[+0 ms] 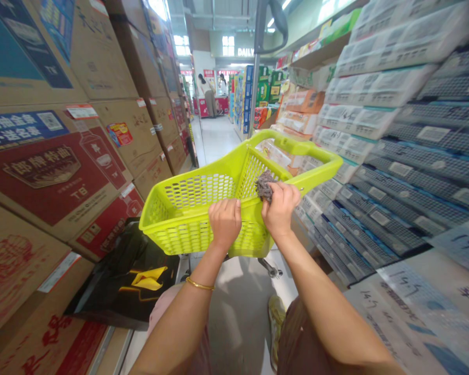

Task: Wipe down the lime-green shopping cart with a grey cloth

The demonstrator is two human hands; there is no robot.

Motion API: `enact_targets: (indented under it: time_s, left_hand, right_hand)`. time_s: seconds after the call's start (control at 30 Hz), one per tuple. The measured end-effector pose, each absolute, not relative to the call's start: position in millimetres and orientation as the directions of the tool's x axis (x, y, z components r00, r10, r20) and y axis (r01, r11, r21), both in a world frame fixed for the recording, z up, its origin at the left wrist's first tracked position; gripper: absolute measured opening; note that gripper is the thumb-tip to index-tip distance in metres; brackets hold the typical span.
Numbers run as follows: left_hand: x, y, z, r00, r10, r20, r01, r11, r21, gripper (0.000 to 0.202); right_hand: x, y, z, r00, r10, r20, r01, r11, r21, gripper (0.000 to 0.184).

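Observation:
A lime-green plastic shopping basket (195,182) with perforated walls stands in front of me, its wheels near the floor. My left hand (225,221) is closed over the near rim, fingers curled inside and thumb along the edge. To its right, my right hand (280,205) grips a crumpled grey-brown cloth (264,185) against the same rim, close to where the long handle (316,166) begins. Inside, the part of the basket that I can see holds nothing.
Stacked cartons (58,172) wall the left side, with a black bag (128,276) at their foot. Packaged goods (398,172) are piled high on the right. A grey pole (260,78) rises behind the basket. Two people (208,96) are far down the aisle.

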State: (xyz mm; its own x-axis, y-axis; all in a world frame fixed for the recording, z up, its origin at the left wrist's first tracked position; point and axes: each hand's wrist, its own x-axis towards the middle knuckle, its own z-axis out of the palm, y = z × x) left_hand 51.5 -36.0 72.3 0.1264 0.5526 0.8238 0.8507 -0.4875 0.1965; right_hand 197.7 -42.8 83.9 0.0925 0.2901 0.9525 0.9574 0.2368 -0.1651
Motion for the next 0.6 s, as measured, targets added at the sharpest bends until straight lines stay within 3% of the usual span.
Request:
enact_targets:
  time_s: [0.27, 0.43, 0.6]
  left_hand:
    - [53, -32, 71, 0.119, 0.587, 0.801, 0.851, -0.476, 0.223, 0.026]
    - [46, -29, 71, 0.211, 0.573, 0.792, 0.83, -0.533, 0.164, 0.023]
    - [41, -27, 72, 0.261, 0.551, 0.792, 0.818, -0.562, 0.121, 0.026]
  right_hand:
    - [159, -41, 69, 0.0, 0.385, 0.923, 0.941, 0.313, -0.131, 0.027]
    - [178, -42, 75, -0.171, 0.44, 0.882, 0.95, 0.312, 0.029, 0.028]
    - [211, -41, 83, -0.067, 0.394, 0.917, 0.981, 0.193, -0.012, 0.03]
